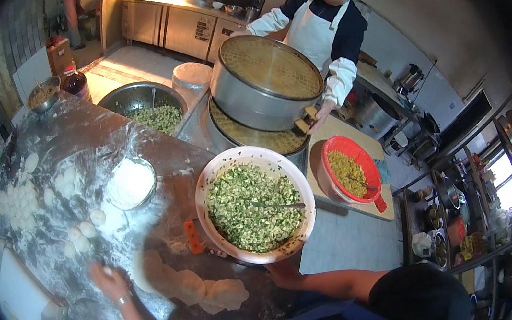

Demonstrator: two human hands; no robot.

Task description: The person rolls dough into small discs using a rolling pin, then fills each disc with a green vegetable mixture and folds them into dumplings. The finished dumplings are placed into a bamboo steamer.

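Observation:
My left hand [109, 280] is over the floured steel worktop, near several small dough balls [81, 237]; a small pale piece shows at its fingers, and I cannot tell whether it is gripped. Flattened dough wrappers [190, 287] lie in an overlapping row to its right. My right hand [284, 274] is at the near rim of a large white bowl [208, 235] of chopped green and white filling [253, 209]; the bowl hides its fingers. A metal spoon [287, 206] rests in the filling. Left of the bowl lies an orange-handled tool [193, 237]. Farther left stands a bowl of flour [130, 183].
Across from me a co-worker [316, 28] in a white apron holds a large round steamer tier [258, 105] above another [227, 127]. A red colander [370, 168] with yellowish filling stands right. A steel basin [105, 100] of filling and an oil jug [76, 83] stand beyond the worktop.

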